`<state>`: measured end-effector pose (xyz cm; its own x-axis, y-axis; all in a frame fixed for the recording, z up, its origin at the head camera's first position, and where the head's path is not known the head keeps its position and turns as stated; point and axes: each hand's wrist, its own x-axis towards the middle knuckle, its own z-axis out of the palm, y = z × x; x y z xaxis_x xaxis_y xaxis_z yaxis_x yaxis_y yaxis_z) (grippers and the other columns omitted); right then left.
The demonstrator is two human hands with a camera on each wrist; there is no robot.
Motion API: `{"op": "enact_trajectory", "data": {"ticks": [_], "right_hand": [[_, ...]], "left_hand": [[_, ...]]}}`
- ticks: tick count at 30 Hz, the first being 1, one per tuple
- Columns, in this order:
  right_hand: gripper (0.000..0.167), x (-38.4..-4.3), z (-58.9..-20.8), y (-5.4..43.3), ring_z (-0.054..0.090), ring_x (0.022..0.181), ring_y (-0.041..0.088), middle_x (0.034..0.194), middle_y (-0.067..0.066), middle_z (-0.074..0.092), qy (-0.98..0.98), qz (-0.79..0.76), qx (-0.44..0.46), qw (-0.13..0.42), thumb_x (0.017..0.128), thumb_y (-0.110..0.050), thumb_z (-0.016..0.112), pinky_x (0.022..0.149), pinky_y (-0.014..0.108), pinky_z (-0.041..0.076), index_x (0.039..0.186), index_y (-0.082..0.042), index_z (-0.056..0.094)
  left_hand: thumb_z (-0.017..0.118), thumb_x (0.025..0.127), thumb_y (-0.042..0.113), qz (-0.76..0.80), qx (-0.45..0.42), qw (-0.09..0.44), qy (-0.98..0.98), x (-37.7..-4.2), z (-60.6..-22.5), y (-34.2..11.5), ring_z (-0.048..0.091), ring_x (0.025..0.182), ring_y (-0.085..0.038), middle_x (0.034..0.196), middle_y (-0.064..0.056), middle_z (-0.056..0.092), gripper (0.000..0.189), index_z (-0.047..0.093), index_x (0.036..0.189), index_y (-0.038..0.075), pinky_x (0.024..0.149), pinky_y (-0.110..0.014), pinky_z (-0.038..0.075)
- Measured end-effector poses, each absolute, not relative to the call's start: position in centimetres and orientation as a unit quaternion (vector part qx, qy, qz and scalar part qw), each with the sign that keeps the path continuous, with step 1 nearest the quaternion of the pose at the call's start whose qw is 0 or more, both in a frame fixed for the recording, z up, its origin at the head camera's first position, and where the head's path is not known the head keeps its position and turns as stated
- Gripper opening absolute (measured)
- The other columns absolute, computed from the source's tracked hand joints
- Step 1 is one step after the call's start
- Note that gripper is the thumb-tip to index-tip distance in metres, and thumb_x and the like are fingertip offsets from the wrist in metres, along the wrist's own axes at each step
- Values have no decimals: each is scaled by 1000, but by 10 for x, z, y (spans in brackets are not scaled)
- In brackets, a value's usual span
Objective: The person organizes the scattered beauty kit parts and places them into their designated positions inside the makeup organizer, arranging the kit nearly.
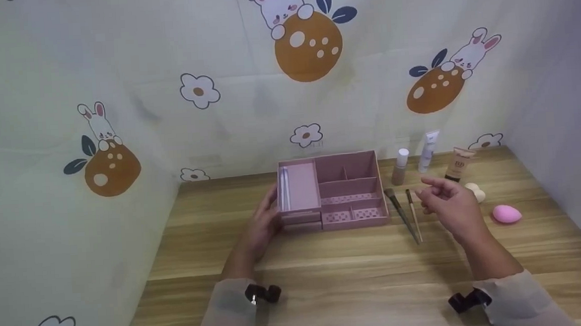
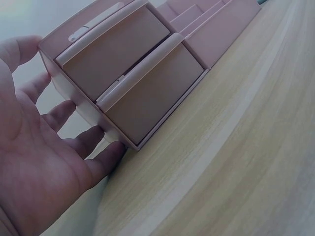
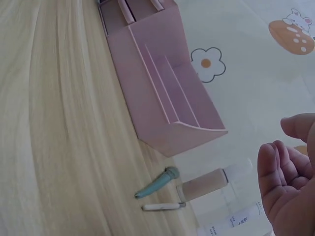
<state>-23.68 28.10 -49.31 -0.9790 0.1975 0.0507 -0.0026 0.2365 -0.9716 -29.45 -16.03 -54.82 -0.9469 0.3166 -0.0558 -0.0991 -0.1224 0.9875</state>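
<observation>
A pink cosmetics organizer with compartments and two small drawers stands on the wooden table. My left hand rests against its left side; in the left wrist view the left hand has its fingers spread along that wall. Two pale slim sticks lie on the organizer's top left. My right hand hovers right of two makeup brushes, fingers loosely bent. Nothing shows between the fingers of the right hand in the right wrist view.
Behind the brushes stand a white-capped bottle, a white tube and a beige BB tube. Cream sponges sit partly behind my right hand, with a pink sponge farther right. A patterned curtain surrounds the table.
</observation>
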Motion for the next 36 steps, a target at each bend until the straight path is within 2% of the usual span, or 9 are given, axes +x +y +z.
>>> {"op": "enact_trajectory", "data": {"ticks": [8, 16, 22, 27, 31, 36], "right_hand": [[54, -244, -513, 291, 70, 83, 3, 92, -15, 72, -797, 597, -78, 39, 101, -22, 75, 76, 24, 64, 146, 2, 59], [57, -252, -535, 303, 72, 85, 11, 101, -11, 75, -792, 602, -100, -24, 102, -21, 73, 76, 26, 64, 150, 2, 56], [57, -256, -546, 306, 72, 84, 6, 116, 6, 80, -803, 587, -96, -42, 99, -19, 75, 75, 24, 64, 148, 6, 57], [56, -256, -547, 306, 71, 89, 4, 125, 18, 78, -847, 521, -89, -49, 97, -25, 79, 78, 20, 61, 143, 2, 63], [53, -256, -548, 306, 68, 93, 3, 125, 17, 78, -882, 463, -77, -47, 95, -29, 80, 80, 18, 55, 137, -1, 69], [58, -256, -547, 305, 68, 93, 3, 118, 14, 81, -891, 444, -74, -54, 90, -33, 86, 83, 19, 52, 136, -1, 70]], "left_hand": [[56, 108, 39, 750, 93, 151, 638, -294, -549, -161, 36, 162, -25, 179, 12, 23, 60, 35, 163, 49, 134, -51, 28], [59, 106, 40, 751, 81, 144, 640, -294, -550, -161, 40, 159, -24, 177, 13, 26, 59, 39, 161, 50, 133, -50, 32], [60, 106, 42, 744, 81, 140, 648, -295, -550, -161, 46, 156, -24, 177, 15, 26, 60, 39, 161, 52, 131, -49, 37], [60, 106, 42, 744, 83, 140, 648, -295, -549, -161, 47, 155, -23, 177, 15, 26, 60, 39, 161, 52, 130, -48, 37], [58, 107, 41, 749, 84, 145, 641, -295, -548, -160, 44, 157, -24, 178, 13, 24, 61, 37, 162, 51, 131, -48, 36], [55, 108, 33, 750, 96, 143, 639, -295, -548, -160, 37, 161, -28, 180, 8, 21, 62, 34, 166, 44, 133, -50, 31]]}}
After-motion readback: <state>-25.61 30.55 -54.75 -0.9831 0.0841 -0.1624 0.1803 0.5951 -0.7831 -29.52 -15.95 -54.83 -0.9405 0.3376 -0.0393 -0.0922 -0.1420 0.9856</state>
